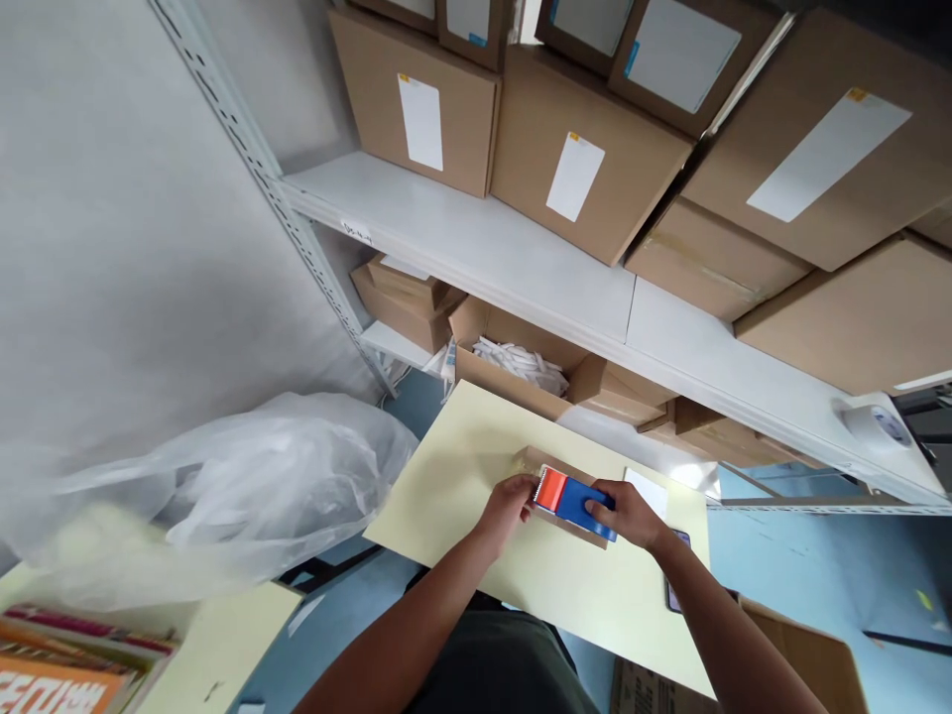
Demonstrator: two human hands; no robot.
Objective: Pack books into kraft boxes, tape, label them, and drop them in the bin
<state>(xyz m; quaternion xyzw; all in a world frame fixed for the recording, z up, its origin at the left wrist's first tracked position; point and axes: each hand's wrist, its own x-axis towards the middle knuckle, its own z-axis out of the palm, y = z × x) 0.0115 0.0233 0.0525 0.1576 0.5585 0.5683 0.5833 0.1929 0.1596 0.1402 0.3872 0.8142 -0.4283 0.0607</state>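
My right hand (623,511) is wrapped round the blue body of a tape dispenser (578,502), its thumb lying on top. The dispenser has an orange front part with a toothed edge pointing left. At that toothed end, my left hand (513,499) has its fingers pinched together; what is between them is too small to tell. Under the dispenser lies a small flat cardboard box (589,535), partly covered by it and by my hands. The box rests on a pale yellow table (446,496).
A white sheet (646,490) and a phone (676,570) lie right of my hands. Behind the table, a shelf (476,238) carries large cardboard boxes (591,149); an open box (513,382) sits below. A plastic bag (275,476) bulges at left. A tape roll (878,426) stands on the shelf.
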